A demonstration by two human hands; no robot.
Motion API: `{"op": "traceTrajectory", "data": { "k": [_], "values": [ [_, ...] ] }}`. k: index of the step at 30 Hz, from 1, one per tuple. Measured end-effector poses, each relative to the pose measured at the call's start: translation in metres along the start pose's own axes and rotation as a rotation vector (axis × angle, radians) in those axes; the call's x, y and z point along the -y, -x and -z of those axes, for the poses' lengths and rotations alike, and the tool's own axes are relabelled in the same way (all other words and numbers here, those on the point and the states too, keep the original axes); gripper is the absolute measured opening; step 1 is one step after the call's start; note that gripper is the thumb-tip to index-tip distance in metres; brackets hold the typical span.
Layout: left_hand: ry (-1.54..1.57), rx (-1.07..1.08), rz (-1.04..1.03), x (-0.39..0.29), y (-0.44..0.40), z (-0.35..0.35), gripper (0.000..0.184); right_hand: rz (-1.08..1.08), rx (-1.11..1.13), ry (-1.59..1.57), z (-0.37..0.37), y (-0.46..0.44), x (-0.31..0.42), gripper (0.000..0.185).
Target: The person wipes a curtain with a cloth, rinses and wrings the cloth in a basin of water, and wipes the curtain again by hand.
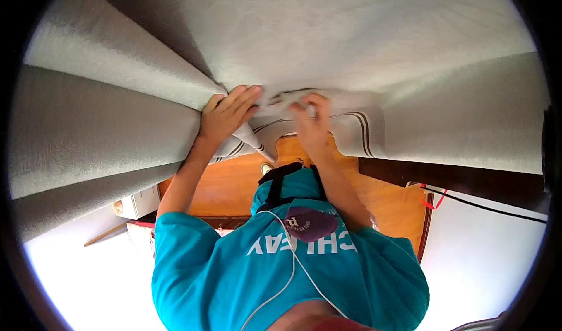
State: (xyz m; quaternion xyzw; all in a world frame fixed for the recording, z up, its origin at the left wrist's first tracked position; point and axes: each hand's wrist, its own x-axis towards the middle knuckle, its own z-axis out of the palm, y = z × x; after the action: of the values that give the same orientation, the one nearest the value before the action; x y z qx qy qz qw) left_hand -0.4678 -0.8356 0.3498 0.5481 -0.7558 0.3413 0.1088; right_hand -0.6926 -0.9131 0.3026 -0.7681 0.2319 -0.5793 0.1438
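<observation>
A large grey cloth [328, 32] with dark stripes near its lower edge hangs in folds in front of me. My left hand [225, 115] lies on the cloth beside a fold, its fingers spread and pointing to the upper right. To the right of it is my right hand [313, 117], raised close to the cloth with its fingers bent. Motion blurs its fingertips, and whether they hold a bit of the cloth cannot be made out. Between the hands the cloth is creased.
Below lies an orange-brown floor [380, 199]. A dark wooden edge [456, 181] runs along the right, with a black cable [486, 206] and a red strap [434, 202] by it. A white box [140, 204] stands at the lower left.
</observation>
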Motion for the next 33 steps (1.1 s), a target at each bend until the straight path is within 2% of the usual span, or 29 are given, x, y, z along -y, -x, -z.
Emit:
{"op": "traceTrajectory", "data": {
  "k": [1, 2, 5, 6, 7, 9, 10, 12, 14, 15, 17, 18, 20, 22, 24, 26, 29, 31, 33],
  "values": [
    [-0.028, -0.002, -0.007, 0.0, 0.002, -0.002, 0.048, -0.007, -0.002, 0.007, 0.002, 0.005, -0.001, 0.026],
    [-0.056, -0.001, -0.012, -0.001, 0.004, -0.003, 0.048, -0.316, -0.037, -0.164, 0.005, 0.011, -0.004, 0.024],
    [-0.092, -0.008, -0.04, 0.004, 0.007, -0.006, 0.049, -0.532, -0.408, -0.242, 0.036, 0.009, -0.045, 0.02],
    [-0.093, -0.004, -0.031, 0.004, 0.006, -0.006, 0.049, -0.248, -0.351, 0.335, 0.056, -0.001, -0.055, 0.018],
    [-0.102, 0.004, -0.037, 0.005, 0.003, -0.004, 0.05, -0.249, -0.345, 0.334, 0.057, 0.0, -0.059, 0.018],
    [-0.104, 0.01, -0.056, 0.006, 0.002, -0.002, 0.05, -0.392, -0.487, 0.235, 0.056, 0.006, -0.061, 0.021],
    [-0.108, 0.007, -0.058, 0.008, 0.002, -0.002, 0.05, -0.468, -0.445, 0.224, 0.051, 0.005, -0.043, 0.024],
    [-0.111, -0.002, -0.067, 0.011, 0.002, -0.003, 0.05, -0.239, -0.216, 0.224, 0.035, 0.007, -0.016, 0.027],
    [-0.068, 0.001, -0.067, 0.011, 0.002, -0.005, 0.05, -0.762, -0.057, -0.434, -0.007, 0.034, 0.005, 0.021],
    [-0.05, 0.001, -0.068, 0.011, 0.001, -0.004, 0.05, -0.764, -0.063, -0.426, -0.009, 0.032, 0.004, 0.021],
    [-0.098, -0.042, -0.079, 0.014, -0.002, -0.001, 0.049, -0.753, 0.123, -0.443, -0.016, 0.027, 0.0, 0.025],
    [-0.102, -0.047, -0.081, 0.016, -0.003, -0.001, 0.049, -0.783, 0.008, -0.38, -0.01, 0.039, -0.011, 0.019],
    [-0.072, -0.019, -0.086, 0.011, -0.002, 0.0, 0.05, -0.713, -0.185, -0.093, 0.025, 0.047, -0.04, 0.02],
    [-0.112, -0.042, -0.089, 0.009, -0.006, 0.004, 0.05, -0.611, -0.261, 0.132, 0.039, 0.04, -0.056, 0.02],
    [-0.142, -0.066, -0.112, 0.009, -0.004, 0.005, 0.05, -0.522, -0.341, 0.211, 0.039, 0.044, -0.058, 0.018],
    [-0.14, -0.041, -0.121, 0.009, -0.002, -0.002, 0.051, -0.507, -0.191, 0.174, 0.024, 0.035, -0.019, 0.019],
    [-0.111, 0.036, -0.13, 0.005, -0.005, 0.008, 0.052, -0.409, 0.136, -0.217, -0.029, 0.046, 0.009, 0.018],
    [-0.066, 0.043, -0.104, 0.002, -0.002, 0.005, 0.053, -0.44, 0.264, -0.325, -0.03, 0.03, 0.016, 0.017],
    [-0.039, 0.047, -0.066, 0.001, -0.001, 0.002, 0.056, -0.972, 0.068, -0.589, -0.018, 0.013, 0.019, 0.016]
  ]
}}
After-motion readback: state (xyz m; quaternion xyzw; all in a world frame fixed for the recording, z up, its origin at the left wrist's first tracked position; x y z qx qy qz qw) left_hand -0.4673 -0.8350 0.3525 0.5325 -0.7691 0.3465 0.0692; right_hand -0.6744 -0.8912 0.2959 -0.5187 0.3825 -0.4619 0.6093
